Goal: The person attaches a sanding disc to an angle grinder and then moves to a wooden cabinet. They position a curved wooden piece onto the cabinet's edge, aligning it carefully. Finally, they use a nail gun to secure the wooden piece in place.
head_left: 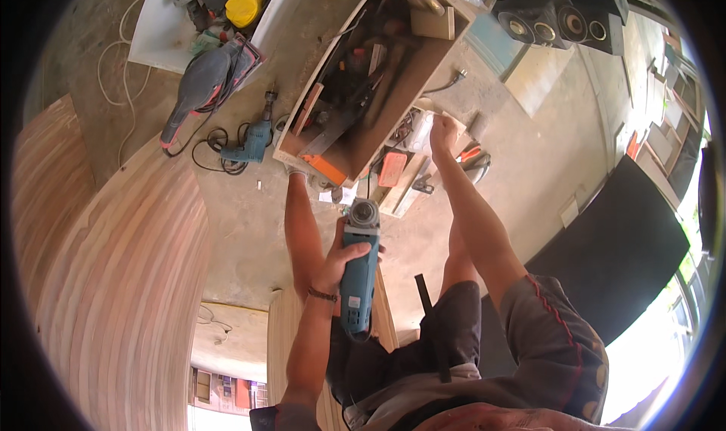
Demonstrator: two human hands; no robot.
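My left hand (344, 258) is wrapped around the body of a teal angle grinder (358, 280), with the thumb across its front. The grinder's grey metal head points away from me, and no disc shows on it. Farther off to the right, my right hand (445, 136) is closed at a white container (418, 131) beside the wooden toolbox. Its fingertips are hidden, so I cannot make out what they grip. An orange-red block (392, 169) and a black clamp-like piece (424, 184) lie close to that hand.
A wooden toolbox (412, 106) full of tools stands ahead. To its left lie a teal corded drill (253, 140) and a dark belt sander (203, 83), by a white bin (155, 41). Striped wooden panels (121, 257) fill the left; a black sheet (605, 249) lies right, speakers (575, 23) behind.
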